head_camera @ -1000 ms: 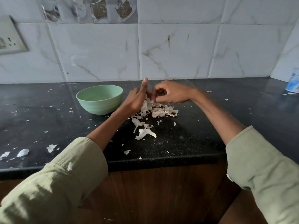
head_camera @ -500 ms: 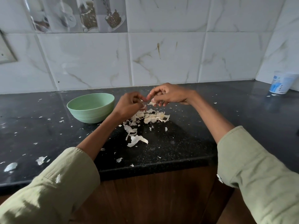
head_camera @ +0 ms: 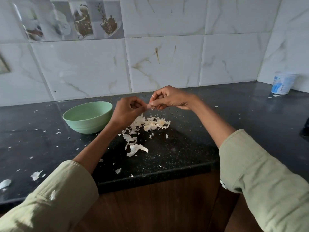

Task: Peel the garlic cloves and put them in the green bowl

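My left hand (head_camera: 127,111) and my right hand (head_camera: 168,98) meet above the black counter, fingers curled, pinching a small garlic clove (head_camera: 150,106) between their fingertips. Most of the clove is hidden by the fingers. Just left of my left hand stands the green bowl (head_camera: 87,117); its inside looks bare from this angle. A heap of white garlic skins (head_camera: 150,123) lies on the counter under and in front of the hands.
Skin flakes are scattered over the black counter (head_camera: 184,148), with bigger pieces at the front left edge (head_camera: 36,174). A white and blue plastic cup (head_camera: 282,82) stands at the back right corner. The tiled wall runs close behind.
Both hands rose slightly off the peel heap and stay together on the clove. My left thumb, earlier pointing up, is now curled in. The camera view shifted left and up.
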### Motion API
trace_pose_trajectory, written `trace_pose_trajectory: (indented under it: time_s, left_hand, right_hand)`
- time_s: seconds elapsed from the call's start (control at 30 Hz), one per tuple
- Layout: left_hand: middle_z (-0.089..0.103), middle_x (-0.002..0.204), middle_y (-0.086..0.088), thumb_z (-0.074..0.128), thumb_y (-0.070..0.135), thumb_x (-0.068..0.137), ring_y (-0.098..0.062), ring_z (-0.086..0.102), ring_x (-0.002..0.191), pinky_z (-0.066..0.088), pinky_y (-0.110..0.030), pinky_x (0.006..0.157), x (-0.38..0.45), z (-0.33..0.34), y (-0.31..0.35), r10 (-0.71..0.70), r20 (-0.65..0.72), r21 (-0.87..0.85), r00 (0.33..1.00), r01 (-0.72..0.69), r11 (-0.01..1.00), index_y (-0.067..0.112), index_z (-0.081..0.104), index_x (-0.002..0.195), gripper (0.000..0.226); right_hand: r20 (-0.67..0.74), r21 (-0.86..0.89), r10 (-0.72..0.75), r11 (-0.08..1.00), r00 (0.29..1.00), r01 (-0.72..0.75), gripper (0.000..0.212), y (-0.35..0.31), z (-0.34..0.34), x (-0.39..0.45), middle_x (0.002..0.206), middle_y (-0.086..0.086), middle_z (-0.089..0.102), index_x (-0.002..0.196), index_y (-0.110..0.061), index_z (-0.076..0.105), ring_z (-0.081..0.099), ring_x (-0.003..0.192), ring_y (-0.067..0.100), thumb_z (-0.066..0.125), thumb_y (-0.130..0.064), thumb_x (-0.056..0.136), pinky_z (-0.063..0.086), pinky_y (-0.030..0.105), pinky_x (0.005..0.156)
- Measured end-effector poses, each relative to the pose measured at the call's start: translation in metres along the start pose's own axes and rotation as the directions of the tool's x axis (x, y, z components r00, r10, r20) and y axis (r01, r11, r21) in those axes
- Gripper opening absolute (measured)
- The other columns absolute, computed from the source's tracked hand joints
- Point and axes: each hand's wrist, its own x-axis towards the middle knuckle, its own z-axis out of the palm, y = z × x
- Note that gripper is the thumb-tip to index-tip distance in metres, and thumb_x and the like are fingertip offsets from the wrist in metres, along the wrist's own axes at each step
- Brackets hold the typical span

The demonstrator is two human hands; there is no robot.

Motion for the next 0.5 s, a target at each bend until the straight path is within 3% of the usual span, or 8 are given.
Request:
trace_pose_trajectory:
  time_s: [0.3,0.5]
  left_hand:
    - [0.079,0.084,-0.004,0.085,0.023,0.088,-0.007,0.07,0.071,0.053,-0.016,0.064,0.0037,-0.0026,-0.0026,0.008,-0.004,-0.047,1.0,-0.008,0.999,0.015,0.079,0.093,0.011]
    - [0.078,0.093,-0.012,0.083,0.011,0.089,-0.015,0.072,0.082,0.06,-0.024,0.08,0.0075,-0.0034,-0.0076,-0.027,-0.008,-0.142,1.0,0.025,0.99,0.007,0.077,0.101,0.014]
  right_hand:
    - [-0.027,0.026,-0.054,0.998,0.998,0.055,0.03,-0.0004,-0.0003,0.0013,0.1,0.02,0.077,0.118,0.007,0.067,0.071,0.081,0.015,0.074,-0.008,0.093,0.059,0.023,0.073]
    - [0.002,0.044,-0.081,0.996,0.997,0.081,0.03,-0.0039,0.0026,0.0003,0.109,0.023,0.074,0.124,0.001,0.067,0.069,0.089,0.019,0.072,-0.005,0.095,0.059,0.027,0.081]
